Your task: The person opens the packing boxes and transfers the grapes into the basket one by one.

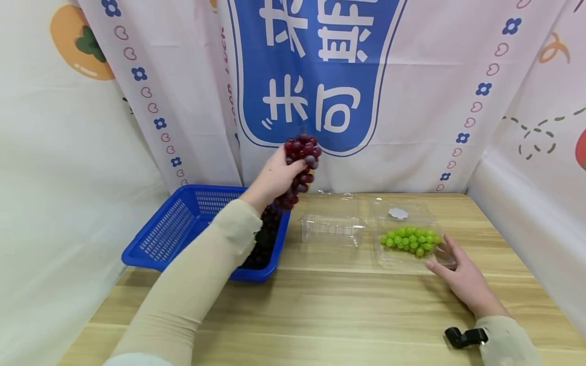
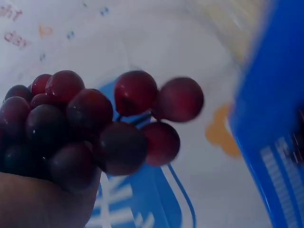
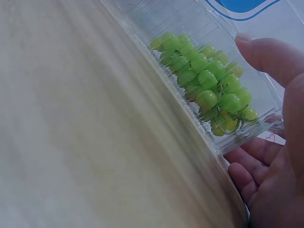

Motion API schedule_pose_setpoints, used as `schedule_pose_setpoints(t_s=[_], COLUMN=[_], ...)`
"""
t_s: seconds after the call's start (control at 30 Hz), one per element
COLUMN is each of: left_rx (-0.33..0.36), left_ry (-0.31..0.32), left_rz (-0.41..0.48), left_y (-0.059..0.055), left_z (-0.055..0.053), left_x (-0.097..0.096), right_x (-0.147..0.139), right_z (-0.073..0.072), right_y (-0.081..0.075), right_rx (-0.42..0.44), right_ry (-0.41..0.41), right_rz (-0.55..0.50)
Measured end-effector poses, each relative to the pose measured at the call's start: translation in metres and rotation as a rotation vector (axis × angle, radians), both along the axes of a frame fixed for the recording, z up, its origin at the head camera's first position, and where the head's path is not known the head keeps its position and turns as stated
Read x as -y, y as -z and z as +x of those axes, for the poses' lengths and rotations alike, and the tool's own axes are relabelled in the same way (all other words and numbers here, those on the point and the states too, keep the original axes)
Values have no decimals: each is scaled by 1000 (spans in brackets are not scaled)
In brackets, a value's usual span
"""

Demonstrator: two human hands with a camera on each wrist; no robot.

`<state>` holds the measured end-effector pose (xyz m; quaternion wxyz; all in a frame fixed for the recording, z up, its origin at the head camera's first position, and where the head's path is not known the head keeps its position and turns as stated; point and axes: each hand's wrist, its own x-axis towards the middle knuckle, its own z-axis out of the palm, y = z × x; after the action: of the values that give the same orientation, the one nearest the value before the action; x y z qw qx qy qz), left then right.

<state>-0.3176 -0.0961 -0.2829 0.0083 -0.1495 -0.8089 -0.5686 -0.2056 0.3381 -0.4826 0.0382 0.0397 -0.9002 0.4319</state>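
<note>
My left hand [image 1: 277,175] grips a bunch of red grapes [image 1: 302,152], held up in front of the curtain, right of the basket. In the left wrist view, the red grapes [image 2: 90,109] hang past the fingers. A bunch of green grapes [image 1: 409,240] lies in a clear plastic box [image 1: 389,262] with its lid folded back. At that box's right end is my right hand [image 1: 462,277]. The right wrist view shows the thumb over the rim and the fingers curled at the end wall, beside the green grapes [image 3: 204,80].
A blue plastic basket [image 1: 160,256] stands at the left of the wooden table [image 1: 348,315], with dark grapes [image 1: 263,244] at its right side, partly behind my left sleeve. Another clear plastic box [image 1: 331,231] sits open between basket and green grapes. A printed curtain [image 1: 412,127] hangs behind.
</note>
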Motion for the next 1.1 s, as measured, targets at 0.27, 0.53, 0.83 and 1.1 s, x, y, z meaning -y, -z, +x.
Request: schedule_pose_setpoints(t_s=[0.27, 0.53, 0.83, 1.1], left_rx=[80, 188, 301, 401], left_ry=[-138, -192, -231, -234], left_rz=[-237, -380, -622, -789], left_y=[3, 19, 41, 59], left_z=[-10, -16, -16, -20], left_x=[66, 120, 165, 186], right_x=[-1, -4, -4, -3], right_z=[2, 3, 2, 1], right_y=[2, 2, 2, -1], right_rx=[15, -10, 11, 13], right_ry=[1, 12, 6, 6], right_rz=[-11, 7, 5, 2])
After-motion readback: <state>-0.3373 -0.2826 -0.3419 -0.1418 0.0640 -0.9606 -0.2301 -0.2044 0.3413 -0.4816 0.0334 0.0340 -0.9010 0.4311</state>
